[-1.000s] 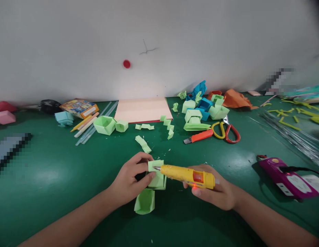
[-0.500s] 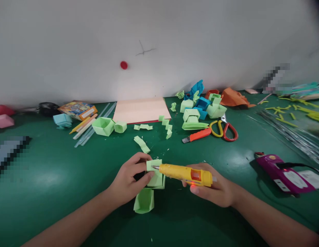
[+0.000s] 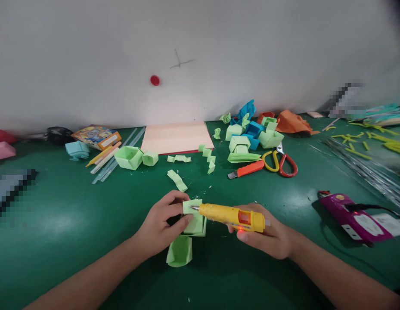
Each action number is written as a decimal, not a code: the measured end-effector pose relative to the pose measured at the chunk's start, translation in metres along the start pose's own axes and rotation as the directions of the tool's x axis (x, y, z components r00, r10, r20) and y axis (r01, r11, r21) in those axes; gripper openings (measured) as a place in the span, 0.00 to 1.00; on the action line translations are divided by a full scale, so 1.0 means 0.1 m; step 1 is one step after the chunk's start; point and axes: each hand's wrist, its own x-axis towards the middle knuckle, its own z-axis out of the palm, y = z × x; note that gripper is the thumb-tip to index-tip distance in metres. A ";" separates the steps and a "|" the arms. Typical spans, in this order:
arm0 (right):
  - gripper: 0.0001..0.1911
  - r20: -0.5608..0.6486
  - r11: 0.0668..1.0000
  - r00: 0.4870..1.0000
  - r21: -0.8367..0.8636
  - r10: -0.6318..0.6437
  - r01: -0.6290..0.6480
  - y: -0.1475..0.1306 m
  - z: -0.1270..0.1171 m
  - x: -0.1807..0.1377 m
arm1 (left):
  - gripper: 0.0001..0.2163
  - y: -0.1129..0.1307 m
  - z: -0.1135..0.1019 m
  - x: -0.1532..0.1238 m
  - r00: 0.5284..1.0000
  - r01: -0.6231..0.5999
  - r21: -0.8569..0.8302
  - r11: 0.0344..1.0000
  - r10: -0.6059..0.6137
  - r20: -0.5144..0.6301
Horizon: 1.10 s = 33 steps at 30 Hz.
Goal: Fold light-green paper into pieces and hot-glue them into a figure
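Note:
My right hand (image 3: 267, 234) is closed around a yellow hot glue gun (image 3: 232, 216), whose metal nozzle points left and whose small red light glows. The nozzle tip is at the upper part of a light green folded paper piece (image 3: 193, 224); whether it touches cannot be made out. Thumb and fingers of my left hand (image 3: 167, 221) pinch that piece at its left side. Just below it, an open green paper box (image 3: 180, 252) faces me, close to or touching the held piece.
Green paper strips (image 3: 177, 180) lie ahead of my hands. Beyond are an orange cutter knife (image 3: 246, 169), scissors (image 3: 280, 163), several folded paper pieces (image 3: 240, 144) and a pale sheet (image 3: 175, 137). A purple power box (image 3: 355, 217) with a cable sits at right, glue sticks (image 3: 112, 165) at left.
Almost nothing differs. The whole view has shifted very slightly; both hands, the glue gun and the green paper piece keep their places relative to each other.

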 end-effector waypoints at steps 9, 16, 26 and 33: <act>0.14 -0.012 0.999 0.999 -0.038 -0.032 0.031 0.02 0.00 -0.01 | 0.08 -0.01 0.00 -0.02 1.000 0.024 -0.007 1.000 -0.024 0.019; 0.14 -0.016 0.999 0.999 -0.029 -0.045 0.044 0.01 0.00 0.01 | 0.08 -0.02 0.00 -0.03 0.999 0.035 -0.014 0.999 -0.035 0.019; 0.15 -0.018 0.999 0.999 -0.024 -0.035 0.035 0.01 0.01 -0.01 | 0.07 -0.02 0.01 -0.01 1.000 0.010 -0.016 1.000 -0.010 0.000; 0.15 -0.012 1.000 1.000 -0.028 -0.011 0.010 0.00 0.01 -0.01 | 0.08 -0.01 0.00 -0.01 0.999 0.031 -0.018 0.999 -0.031 0.009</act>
